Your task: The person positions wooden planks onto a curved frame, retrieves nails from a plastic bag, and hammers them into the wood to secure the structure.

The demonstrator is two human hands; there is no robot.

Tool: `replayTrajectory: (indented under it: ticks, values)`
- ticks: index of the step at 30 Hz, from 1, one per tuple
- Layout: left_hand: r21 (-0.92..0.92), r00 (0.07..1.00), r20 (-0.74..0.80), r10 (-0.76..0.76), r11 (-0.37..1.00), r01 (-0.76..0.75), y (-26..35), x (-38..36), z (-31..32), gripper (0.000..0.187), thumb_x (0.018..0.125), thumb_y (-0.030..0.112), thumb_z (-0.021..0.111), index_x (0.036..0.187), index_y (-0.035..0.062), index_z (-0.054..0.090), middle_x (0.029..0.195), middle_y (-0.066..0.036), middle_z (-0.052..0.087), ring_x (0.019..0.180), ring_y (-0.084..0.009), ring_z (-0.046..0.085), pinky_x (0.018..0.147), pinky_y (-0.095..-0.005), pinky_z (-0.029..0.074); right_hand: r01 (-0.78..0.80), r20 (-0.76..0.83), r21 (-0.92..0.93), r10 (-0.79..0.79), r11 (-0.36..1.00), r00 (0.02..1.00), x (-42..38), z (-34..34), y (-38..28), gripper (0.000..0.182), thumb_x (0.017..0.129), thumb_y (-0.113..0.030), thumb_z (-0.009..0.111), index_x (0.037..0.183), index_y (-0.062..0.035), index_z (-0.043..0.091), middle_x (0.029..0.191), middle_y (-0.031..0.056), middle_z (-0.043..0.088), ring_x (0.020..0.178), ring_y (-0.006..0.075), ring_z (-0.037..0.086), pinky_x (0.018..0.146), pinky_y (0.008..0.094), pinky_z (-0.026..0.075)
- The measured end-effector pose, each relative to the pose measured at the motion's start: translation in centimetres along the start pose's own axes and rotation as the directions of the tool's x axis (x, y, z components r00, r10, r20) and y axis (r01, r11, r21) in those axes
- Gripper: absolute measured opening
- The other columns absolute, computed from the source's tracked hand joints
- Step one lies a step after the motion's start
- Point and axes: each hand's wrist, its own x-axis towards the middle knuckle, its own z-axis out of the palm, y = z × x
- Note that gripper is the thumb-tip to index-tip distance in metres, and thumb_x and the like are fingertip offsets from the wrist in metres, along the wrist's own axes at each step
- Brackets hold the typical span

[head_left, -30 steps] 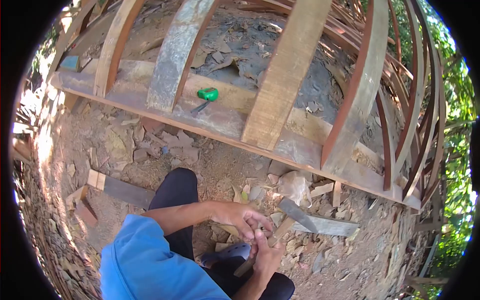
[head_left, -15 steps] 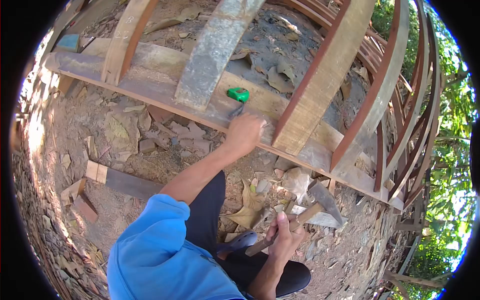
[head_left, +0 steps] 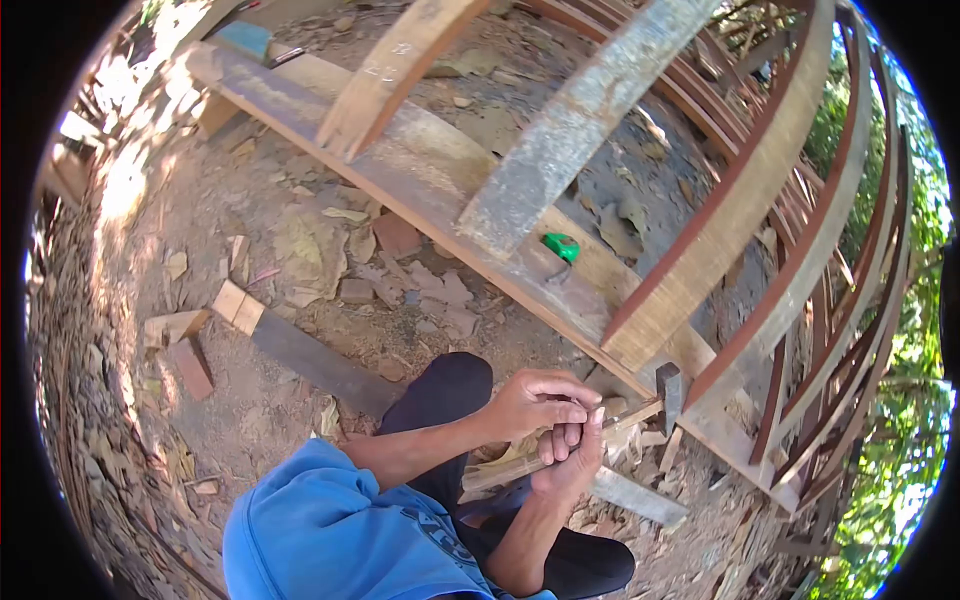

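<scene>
My right hand (head_left: 570,455) is wrapped round the wooden handle of a hammer (head_left: 669,396), its metal head pointing up and right beside the plank's edge. My left hand (head_left: 540,405) meets the right thumb above the handle. Its fingers are pinched together, and anything small between them is hidden. Beyond the hands lies a long wooden plank (head_left: 420,225). On it rests a green tape measure (head_left: 562,247), with a small dark item beside it that is too small to make out.
Curved wooden ribs (head_left: 725,195) rise from the plank, along with a grey weathered board (head_left: 585,125). A blue-green block (head_left: 243,40) sits at the plank's far left. Offcuts, a dark board (head_left: 325,365), a brick-coloured piece (head_left: 191,368) and dry leaves litter the dirt ground.
My left hand has left the plank near the tape measure and come down to my right hand. The hammer has risen, its head now close to the plank. The view has shifted.
</scene>
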Motion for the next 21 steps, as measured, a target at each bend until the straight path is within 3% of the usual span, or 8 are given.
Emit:
replayTrajectory:
  ticks: [3,5,6,7,8,10,16,21]
  values:
    - [0.170,0.995,-0.015,0.100,0.981,-0.096,0.3,0.1,-1.3,0.019,0.090,0.005,0.069,0.109,0.0000,0.072,0.104,-0.010,0.071,0.096,-0.0175,0.068,0.084,-0.0307,0.053,0.007,-0.002,-0.071,-0.007,0.997,1.000,0.8,1.0,0.6,0.028,0.101,-0.034,0.058,0.092,-0.0071,0.057,0.063,-0.0035,0.041,0.045,0.0052,0.038,0.035,0.0210,0.032]
    - [0.457,0.967,-0.036,0.254,0.864,-0.210,2.1,1.4,-4.7,0.018,0.093,0.014,0.067,0.104,0.0009,0.073,0.100,-0.009,0.073,0.097,-0.0174,0.068,0.084,-0.0311,0.053,0.015,-0.014,-0.204,-0.018,0.979,1.000,1.2,1.8,0.6,0.030,0.102,-0.035,0.058,0.095,-0.0053,0.057,0.063,-0.0036,0.041,0.044,0.0061,0.038,0.036,0.0221,0.032]
    - [0.530,0.943,-0.212,0.256,0.841,-0.109,3.0,2.5,-6.8,0.022,0.096,0.023,0.063,0.095,0.0031,0.071,0.094,-0.008,0.072,0.090,-0.0185,0.069,0.083,-0.0317,0.053,0.023,-0.026,-0.271,-0.031,0.962,0.999,1.1,1.8,0.5,0.031,0.102,-0.035,0.057,0.097,-0.0044,0.058,0.063,-0.0037,0.041,0.044,0.0066,0.038,0.036,0.0226,0.032]
    - [0.709,0.886,-0.200,0.419,0.685,-0.164,4.1,4.0,-10.2,0.025,0.096,0.027,0.061,0.094,0.0036,0.070,0.091,-0.007,0.072,0.083,-0.0172,0.069,0.077,-0.0316,0.053,0.011,0.005,-0.407,-0.010,0.913,1.000,1.7,0.7,0.6,0.030,0.103,-0.032,0.055,0.108,-0.0024,0.056,0.063,-0.0034,0.041,0.044,0.0077,0.039,0.037,0.0245,0.032]
    - [0.682,0.894,-0.359,0.268,0.729,0.055,5.6,6.5,-16.2,0.026,0.094,0.028,0.063,0.095,0.0029,0.070,0.086,-0.007,0.071,0.077,-0.0164,0.067,0.070,-0.0326,0.051,0.005,0.029,-0.492,0.011,0.871,1.000,1.8,0.0,0.7,0.029,0.103,-0.030,0.054,0.111,-0.0025,0.055,0.063,-0.0031,0.041,0.044,0.0076,0.039,0.037,0.0246,0.032]
    - [0.802,0.910,-0.348,0.224,0.574,0.165,6.9,7.9,-18.6,0.025,0.093,0.028,0.063,0.101,0.0059,0.073,0.089,-0.009,0.072,0.077,-0.0177,0.066,0.073,-0.0323,0.050,-0.001,0.064,-0.644,0.056,0.765,0.996,1.7,-1.0,1.0,0.028,0.103,-0.027,0.053,0.116,-0.0027,0.053,0.063,-0.0026,0.042,0.045,0.0074,0.040,0.038,0.0247,0.032]
    - [0.885,0.936,-0.216,0.277,0.461,0.068,5.0,9.2,-20.6,0.026,0.093,0.029,0.065,0.101,0.0053,0.073,0.090,-0.011,0.072,0.081,-0.0252,0.068,0.075,-0.0354,0.050,-0.026,0.149,-0.706,0.185,0.707,0.971,2.4,-1.5,0.7,0.025,0.102,-0.022,0.050,0.122,-0.0075,0.050,0.067,0.0001,0.045,0.049,0.0082,0.043,0.040,0.0232,0.034]
    - [0.904,0.925,-0.176,0.337,0.428,0.016,4.7,9.0,-20.5,0.026,0.092,0.032,0.066,0.100,0.0076,0.073,0.090,-0.012,0.071,0.082,-0.0308,0.067,0.072,-0.0398,0.049,0.254,0.338,-0.757,0.028,0.602,0.941,3.8,0.9,0.5,0.027,0.103,-0.022,0.050,0.123,-0.0035,0.054,0.067,-0.0015,0.047,0.051,0.0061,0.043,0.044,0.0221,0.035]
